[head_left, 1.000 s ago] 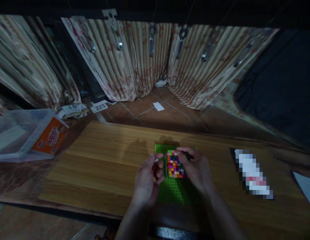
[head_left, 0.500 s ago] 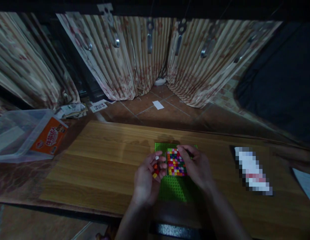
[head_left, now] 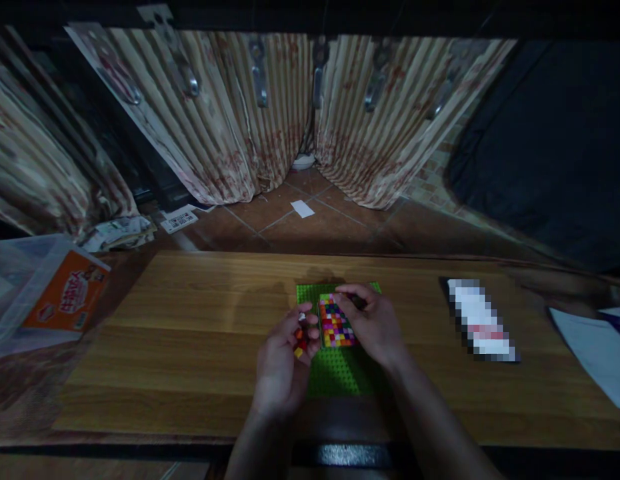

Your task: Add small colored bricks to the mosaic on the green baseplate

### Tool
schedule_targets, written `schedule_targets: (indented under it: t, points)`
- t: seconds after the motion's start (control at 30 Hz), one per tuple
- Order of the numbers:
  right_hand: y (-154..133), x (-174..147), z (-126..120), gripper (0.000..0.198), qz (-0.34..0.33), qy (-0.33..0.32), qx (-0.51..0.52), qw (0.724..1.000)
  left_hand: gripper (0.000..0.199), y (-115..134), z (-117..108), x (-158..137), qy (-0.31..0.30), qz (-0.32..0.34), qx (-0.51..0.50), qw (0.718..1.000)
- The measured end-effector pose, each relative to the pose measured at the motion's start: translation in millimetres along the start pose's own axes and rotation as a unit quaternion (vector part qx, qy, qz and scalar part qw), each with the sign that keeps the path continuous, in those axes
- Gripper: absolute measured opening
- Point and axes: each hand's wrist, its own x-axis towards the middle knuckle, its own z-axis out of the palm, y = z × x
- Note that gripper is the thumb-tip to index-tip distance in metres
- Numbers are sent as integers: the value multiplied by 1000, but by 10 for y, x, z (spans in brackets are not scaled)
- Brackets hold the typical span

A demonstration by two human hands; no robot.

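A green studded baseplate (head_left: pixel 335 377) lies on the wooden tabletop, carrying a block of small multicoloured toy bricks (head_left: pixel 335 328) set in tight rows. Left of that block is my left hand (head_left: pixel 279 370), palm up with curled fingers. It cradles several loose toy bricks (head_left: pixel 299 343) in red, orange and yellow, and a white one (head_left: pixel 303 317) sits near its fingertips. My right hand (head_left: pixel 377 328) reaches over the block's far right part, thumb and forefinger pinched together at its far edge. Whatever lies between those fingertips is hidden, and the hand covers the block's right side.
On the tabletop (head_left: pixel 180 333), a blurred-out flat dark-edged object (head_left: pixel 480 320) lies to the right, with paper sheets (head_left: pixel 587 357) beyond it. A clear plastic bin (head_left: pixel 15 267) with an orange label (head_left: pixel 67 293) stands at the left. Striped curtains (head_left: pixel 270 120) hang behind.
The camera view has turned slightly to the right, so everything sits further left in the picture. Both hands keep about the same places over the baseplate.
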Motion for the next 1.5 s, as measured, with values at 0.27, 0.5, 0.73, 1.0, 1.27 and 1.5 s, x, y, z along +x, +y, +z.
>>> schedule_targets:
  t: [0.27,0.5,0.73,1.0,1.27,1.5]
  points:
    - [16,4,43,19,-22,7,16,1000,20,-54,-26,22,-36,28,29,999]
    - [32,-27,17,19,-54,18,18,998,16,-99,-16,27,-58,44,37,997]
    - [-68,-75,-135,19,-149,67,50,985,21,-116,2,-2,-85,48,29,995]
    - [-200,-160,-143,16,-196,-26,53,979,23,-133,15,13,-126,50,13,991]
    - [-284,-194,-167,15,-207,-97,57,972,21,-130,24,17,-138,56,-4,989]
    - [-289,-235,-148,11,-200,-102,55,973,27,-140,19,30,-115,68,-4,991]
